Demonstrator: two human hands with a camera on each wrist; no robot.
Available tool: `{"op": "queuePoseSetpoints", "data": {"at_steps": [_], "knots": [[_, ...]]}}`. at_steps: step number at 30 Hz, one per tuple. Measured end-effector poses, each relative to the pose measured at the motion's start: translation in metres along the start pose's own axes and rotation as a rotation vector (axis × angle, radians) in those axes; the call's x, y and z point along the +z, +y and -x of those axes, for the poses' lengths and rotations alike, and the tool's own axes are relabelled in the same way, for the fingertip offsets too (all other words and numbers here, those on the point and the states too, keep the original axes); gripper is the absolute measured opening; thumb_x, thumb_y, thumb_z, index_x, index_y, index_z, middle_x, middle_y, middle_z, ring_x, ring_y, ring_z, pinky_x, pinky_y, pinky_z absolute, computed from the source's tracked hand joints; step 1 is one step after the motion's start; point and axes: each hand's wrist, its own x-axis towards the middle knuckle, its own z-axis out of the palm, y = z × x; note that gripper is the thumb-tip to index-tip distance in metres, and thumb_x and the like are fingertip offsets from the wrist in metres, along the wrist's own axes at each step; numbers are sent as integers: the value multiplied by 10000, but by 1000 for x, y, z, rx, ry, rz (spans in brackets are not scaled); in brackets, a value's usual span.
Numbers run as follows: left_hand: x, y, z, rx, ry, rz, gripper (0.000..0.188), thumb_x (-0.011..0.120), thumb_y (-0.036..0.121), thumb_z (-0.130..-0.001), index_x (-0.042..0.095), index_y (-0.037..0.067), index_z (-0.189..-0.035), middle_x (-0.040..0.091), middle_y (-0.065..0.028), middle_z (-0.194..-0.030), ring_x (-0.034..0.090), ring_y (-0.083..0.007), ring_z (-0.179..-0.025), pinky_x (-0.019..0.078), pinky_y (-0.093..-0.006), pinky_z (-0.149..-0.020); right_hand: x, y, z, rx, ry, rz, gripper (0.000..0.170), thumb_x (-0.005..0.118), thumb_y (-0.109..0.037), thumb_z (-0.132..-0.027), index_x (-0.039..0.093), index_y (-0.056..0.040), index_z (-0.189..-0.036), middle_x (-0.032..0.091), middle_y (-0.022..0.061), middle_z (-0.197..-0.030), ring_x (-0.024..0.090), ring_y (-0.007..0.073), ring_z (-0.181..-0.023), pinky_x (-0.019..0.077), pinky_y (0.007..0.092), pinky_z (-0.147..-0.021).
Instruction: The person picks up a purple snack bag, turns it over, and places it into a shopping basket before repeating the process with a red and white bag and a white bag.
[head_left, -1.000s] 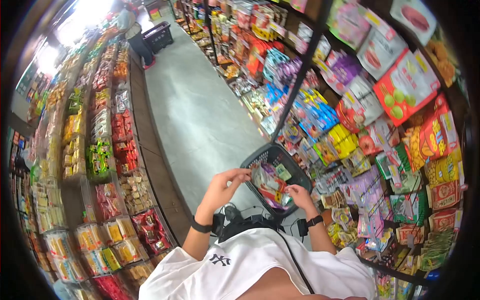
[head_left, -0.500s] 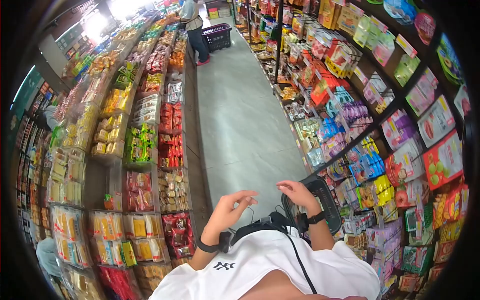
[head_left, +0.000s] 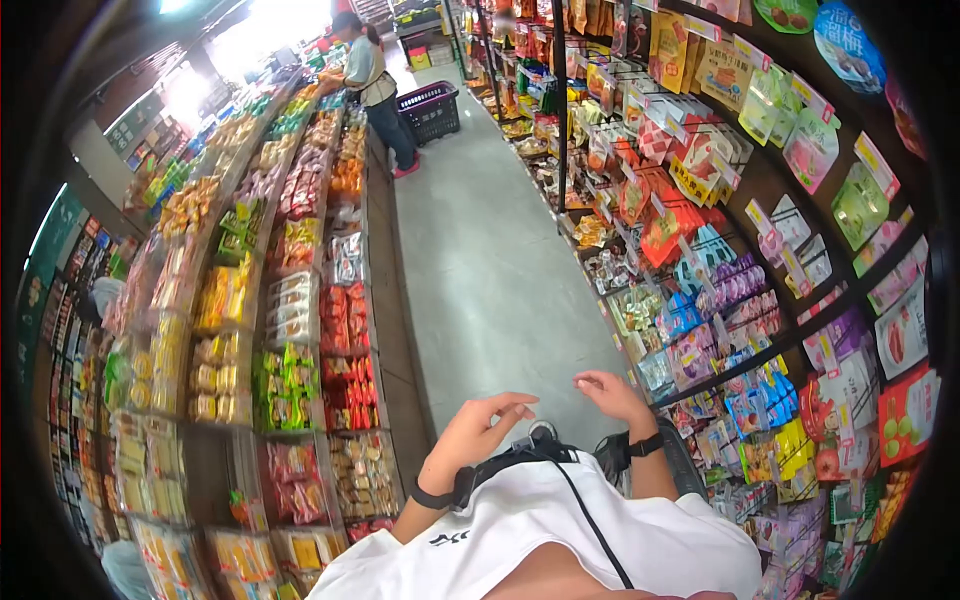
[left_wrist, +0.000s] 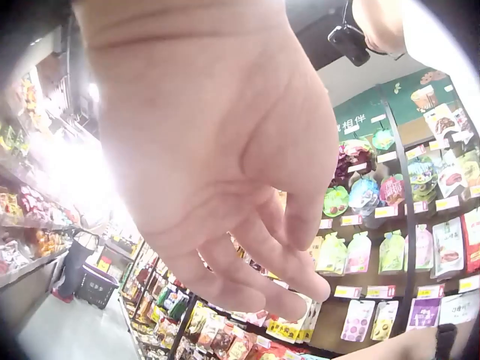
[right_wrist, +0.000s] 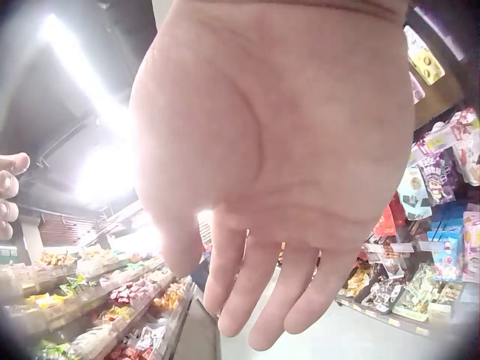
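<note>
In the head view both hands hang in the air in front of the white shirt (head_left: pixel 560 510), apart from each other. The left hand (head_left: pixel 482 428) holds nothing, its fingers loosely bent toward the right hand (head_left: pixel 612 396), which is also empty. The left wrist view shows the left palm (left_wrist: pixel 217 150) with relaxed fingers and nothing in them. Similarly bare is the right palm (right_wrist: pixel 277 142) in the right wrist view, its fingers spread slightly. A dark basket (head_left: pixel 680 456) shows partly beside the right forearm, mostly hidden by the arm and shirt; its contents are not visible.
Bins of wrapped snacks (head_left: pixel 345 320) line the left side. Hanging packets (head_left: pixel 770 400) fill the rack on the right. Between them runs a grey aisle floor (head_left: pixel 490 270). Farther up, a person (head_left: pixel 375 85) stands at the left bins beside another dark basket (head_left: pixel 430 110).
The hands have moved away from above the near basket, which now sits mostly hidden at the right. The view has tilted up and turned left along the aisle, showing more of the far person.
</note>
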Motion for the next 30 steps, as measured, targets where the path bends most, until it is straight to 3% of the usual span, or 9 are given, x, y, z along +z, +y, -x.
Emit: {"op": "queuePoseSetpoints", "data": {"at_steps": [4,5,8,9,18,20,21,27,30], "knots": [[-40,2,-78,62,17,-81,258,582,130,-1036,708,42,-1244,787,-122,-998,747,-195,-894,548,-324,-797,-38,-20,-81,-84,112,-29,320,639,-269,-1025,711,-30,-1225,774,130,-1086,741,219,-1003,564,347,-892],[-49,-4,-93,55,40,-196,263,586,149,-1036,702,43,-1246,775,-151,-1019,746,-266,-895,556,-356,-795,-47,-28,-95,-96,125,-35,319,638,-267,-1027,710,-27,-1223,773,130,-1087,740,214,-1002,564,342,-891],[-72,-44,-128,83,120,-432,281,587,177,-1035,693,44,-1258,759,-178,-1050,728,-332,-912,561,-394,-805,-66,-58,-136,-115,57,-21,310,623,-239,-1039,699,-6,-1228,768,126,-1113,728,190,-1035,562,332,-907],[-84,-43,-137,-74,29,-359,312,599,207,-1030,681,47,-1286,752,-180,-1083,712,-364,-955,560,-425,-844,-70,-55,-154,-106,31,-39,305,604,-216,-1048,688,6,-1239,755,117,-1145,710,183,-1056,547,328,-936],[-177,-107,-244,-126,-24,-225,366,564,274,-1054,660,45,-1323,739,-199,-1131,697,-394,-1018,546,-450,-896,-88,-72,-301,-9,-49,-15,312,609,-232,-1043,688,-12,-1248,739,64,-1133,697,161,-1021,547,322,-898],[-206,-113,-275,-93,-8,-226,354,568,264,-1052,665,48,-1315,740,-198,-1123,698,-396,-1010,548,-451,-884,-100,-101,-337,0,7,11,302,608,-229,-1042,693,-26,-1250,742,55,-1122,700,161,-1013,550,326,-885],[-223,-115,-293,-70,-3,-234,346,571,260,-1051,669,52,-1310,741,-196,-1116,700,-394,-1001,550,-449,-875,-105,-110,-355,16,84,15,266,635,-175,-1014,715,-34,-1224,760,96,-1070,708,163,-979,549,312,-882],[-278,-121,-419,-14,-103,-362,320,587,252,-1049,677,74,-1300,755,-166,-1091,715,-357,-963,558,-420,-848,-142,-131,-424,-173,434,34,272,639,-152,-1003,693,-47,-1248,733,100,-1090,689,150,-957,556,324,-861],[-284,-110,-478,92,-259,-251,319,577,243,-1061,669,70,-1312,762,-149,-1102,721,-344,-987,560,-420,-856,-165,-122,-425,-14,576,-162,302,634,-150,-1008,662,-61,-1295,726,107,-1101,696,182,-987,559,331,-864]]}}
